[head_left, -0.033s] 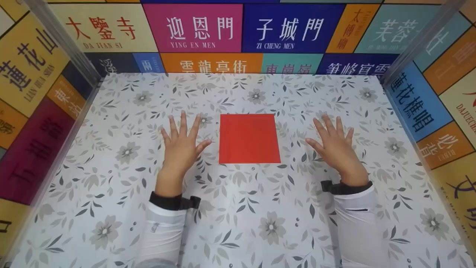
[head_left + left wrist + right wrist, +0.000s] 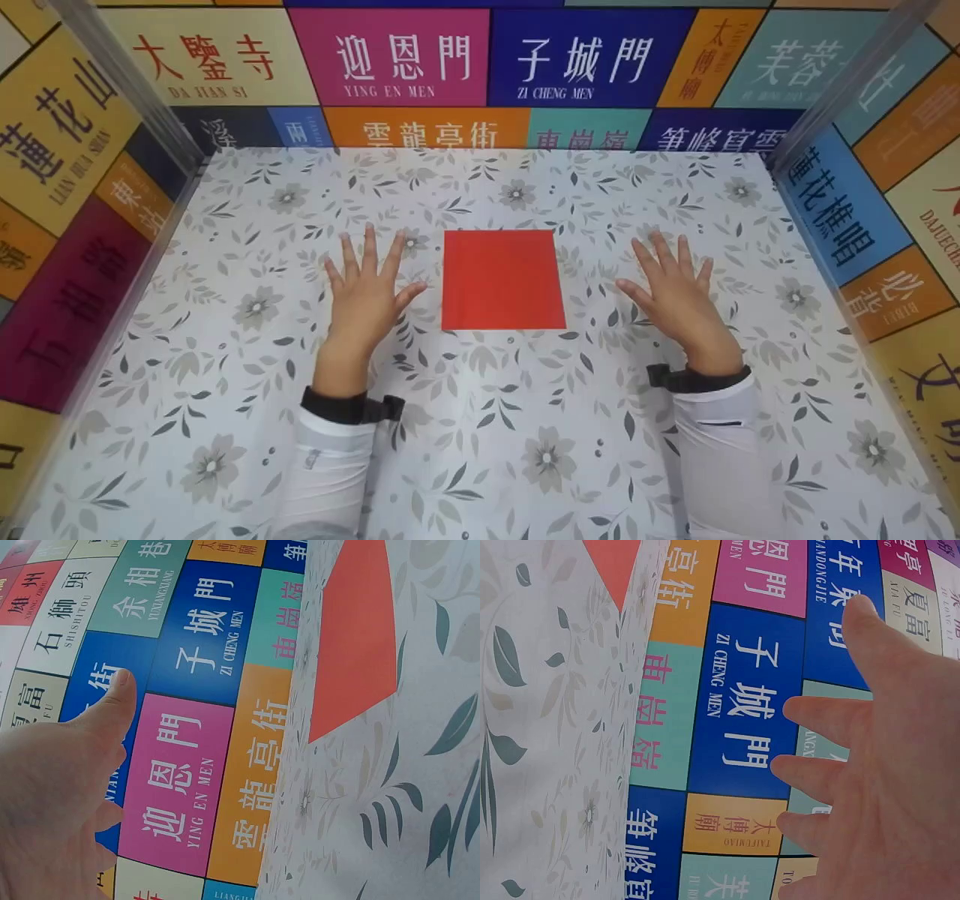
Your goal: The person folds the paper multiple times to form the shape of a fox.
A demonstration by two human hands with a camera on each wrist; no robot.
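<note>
A flat red square of paper [image 2: 502, 280] lies on the flower-patterned table in the head view. To its left is my left hand [image 2: 365, 304], back upward, fingers spread and thumb pointing toward the paper. My right hand [image 2: 681, 307] lies on the other side, a wider gap from the paper, its fingers also straight and apart. Neither hand touches the sheet, and both hold nothing. The left wrist view has the left hand [image 2: 64, 780] at its left edge, with the red paper at upper right. In the right wrist view the right hand [image 2: 889, 757] shows its spread fingers.
Around the table [image 2: 517, 390] stand panels with coloured blocks of lettering: a back wall [image 2: 405, 56], a left wall [image 2: 67, 247] and a right wall [image 2: 892, 247]. Clear strips run along the corners. Both wrists wear black bands over white sleeves.
</note>
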